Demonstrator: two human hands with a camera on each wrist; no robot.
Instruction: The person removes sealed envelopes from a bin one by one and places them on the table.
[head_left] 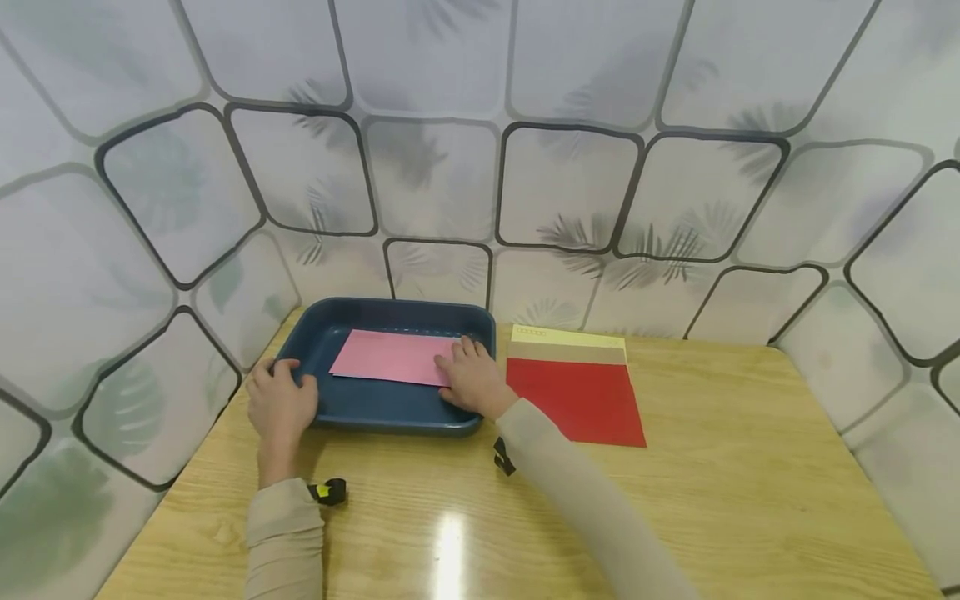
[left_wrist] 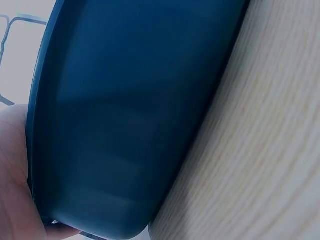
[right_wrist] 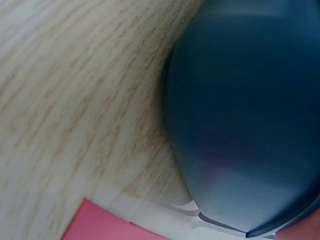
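Note:
A dark blue rectangular tray point(head_left: 375, 417) sits on the table at the left. My left hand point(head_left: 281, 400) grips its left rim near the front corner, thumb at the inner side. In the left wrist view, that hand point(left_wrist: 15, 170) lies along the rim above the outer wall of the tray point(left_wrist: 120, 125). Inside the tray lies a flat pink envelope point(head_left: 390, 357). The fingers of my right hand point(head_left: 474, 377) rest on its right end and hide it, while the palm reaches across the tray's right rim. Only the tray's outer wall point(right_wrist: 240, 110) fills most of the right wrist view.
Right of the tray, a red envelope point(head_left: 581, 400) overlaps a brown one point(head_left: 566, 353) and a yellow one point(head_left: 567, 337) with small printed boxes. They lie on the wooden table point(head_left: 712, 483). Patterned curtain-like walls point(head_left: 435, 183) stand close behind and at the sides.

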